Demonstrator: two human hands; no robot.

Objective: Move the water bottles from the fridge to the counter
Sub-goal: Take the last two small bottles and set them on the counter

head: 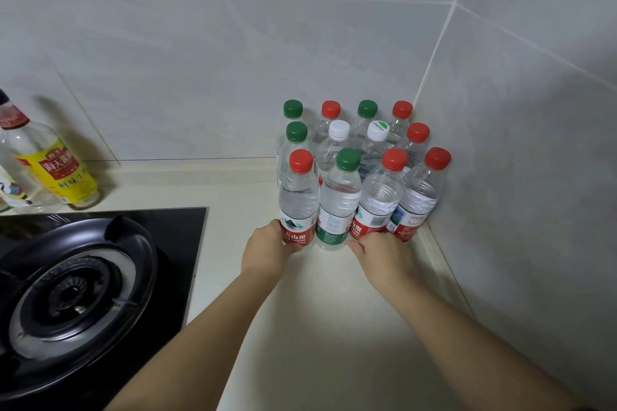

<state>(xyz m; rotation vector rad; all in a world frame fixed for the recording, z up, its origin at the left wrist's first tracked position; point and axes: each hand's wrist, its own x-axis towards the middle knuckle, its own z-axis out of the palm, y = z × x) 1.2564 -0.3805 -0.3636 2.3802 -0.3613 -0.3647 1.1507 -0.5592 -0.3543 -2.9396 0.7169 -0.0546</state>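
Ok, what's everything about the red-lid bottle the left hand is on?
The front-left bottle is clear ribbed plastic, filled with water, with a red screw cap and a red-and-white label. It stands upright on the counter, at the front row's left end, close beside the green-capped bottle. The left hand grips its base.

At my left hand (267,248) the end bottle (298,197) reads "SPRING"; at my right hand (379,255), the barcoded bottle (379,197) "山泉"; far left, the sauce bottle (63,173) "鲜味".

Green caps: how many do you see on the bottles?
4 green caps: back row, first and third; middle row, leftmost; front row, second. None looks hidden.
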